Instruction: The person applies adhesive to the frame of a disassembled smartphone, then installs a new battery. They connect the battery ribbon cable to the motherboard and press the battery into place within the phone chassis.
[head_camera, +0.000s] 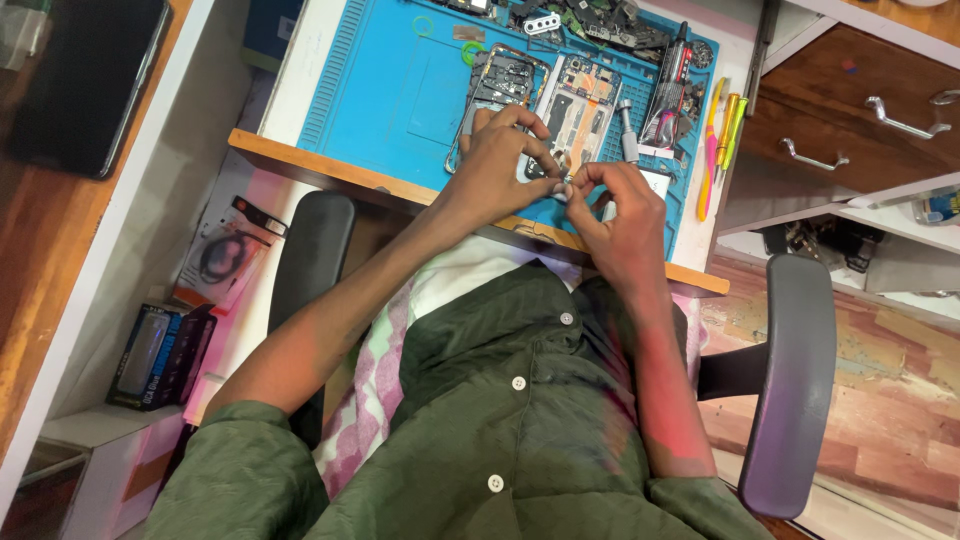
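In the head view, the person sat in a chair with dark armrests (795, 380), wearing a green buttoned shirt, and both forearms reached forward to the near edge of the tabletop (300, 155). The left hand (495, 165) and the right hand (620, 215) met just above the edge of a blue work mat (390, 95). The fingers of both hands were drawn narrow, their tips pinched together on a small pale part (566, 183) held between them; it was too small to tell what it was. Just behind the hands lay two opened phones side by side on the mat: one opened phone (500, 80) with a dark inside sat partly under the left hand, and a second opened phone (585, 100) with a pale inside was just beside it. A small grey tool (627, 130) stood near the second phone. At the mat's far edge lay a heap of loose parts (590, 25). Yellow and green tweezers (722, 130) lay off the mat's right side. To the right were wooden drawers with metal handles (850, 110).
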